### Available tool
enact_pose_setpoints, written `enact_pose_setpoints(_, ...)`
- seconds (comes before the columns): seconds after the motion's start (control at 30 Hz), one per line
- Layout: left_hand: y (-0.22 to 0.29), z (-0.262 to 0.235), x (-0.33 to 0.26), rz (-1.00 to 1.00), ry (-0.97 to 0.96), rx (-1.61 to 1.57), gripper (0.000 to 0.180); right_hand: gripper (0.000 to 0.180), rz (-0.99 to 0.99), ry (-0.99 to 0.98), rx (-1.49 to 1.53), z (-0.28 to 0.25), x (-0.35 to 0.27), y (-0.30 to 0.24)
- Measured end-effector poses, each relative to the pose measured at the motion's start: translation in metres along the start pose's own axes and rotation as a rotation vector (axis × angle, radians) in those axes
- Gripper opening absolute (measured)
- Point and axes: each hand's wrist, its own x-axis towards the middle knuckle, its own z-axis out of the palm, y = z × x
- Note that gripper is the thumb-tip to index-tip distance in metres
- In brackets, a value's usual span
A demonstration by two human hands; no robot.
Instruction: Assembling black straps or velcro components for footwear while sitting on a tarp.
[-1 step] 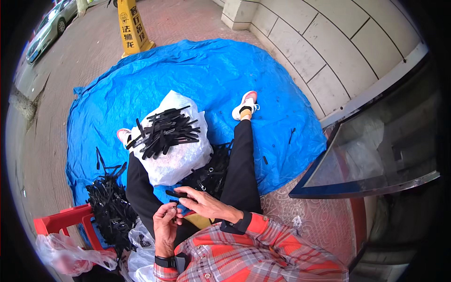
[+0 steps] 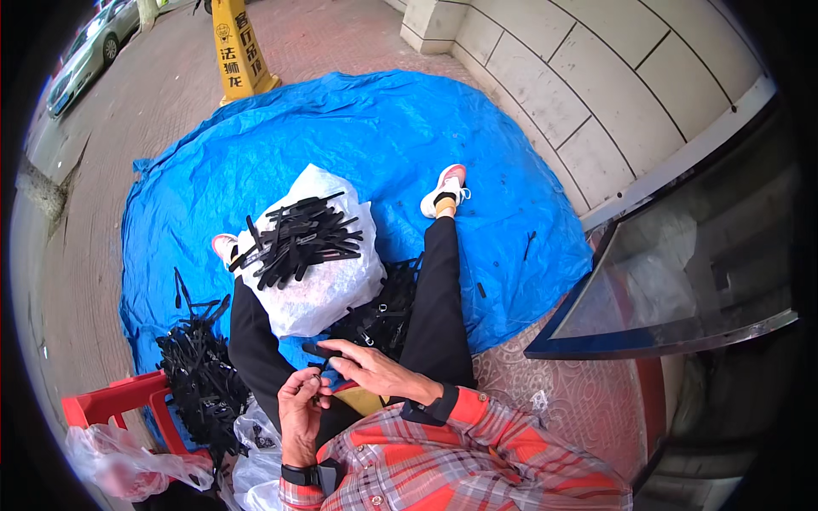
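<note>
Together, the hands pinch black straps near the white sack, blue tarp spreading to edges well beyond.

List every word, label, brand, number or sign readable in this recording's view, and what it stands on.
Yellow tapered floor sign: large dark characters on two faces, plus a small emblem; legible, but not copied out here.
Silver-grey parked car: blue plate at its front, too small to read.
Black strips on the white plastic sack: no lettering can be made out on either.
</note>
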Motion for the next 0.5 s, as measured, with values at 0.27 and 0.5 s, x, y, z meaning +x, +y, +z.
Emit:
enact_pose_setpoints(0.27,-0.008,-0.008,0.000,0.005,0.014,-0.001,0.019,0.048,0.078,-0.027,0.052,-0.006,-0.011,0.009)
enact_pose_setpoints(0.5,0.000,0.002,-0.003,-0.034,0.017,-0.123,0.022,0.029,0.261,-0.101,0.032,-0.007,-0.013,0.005)
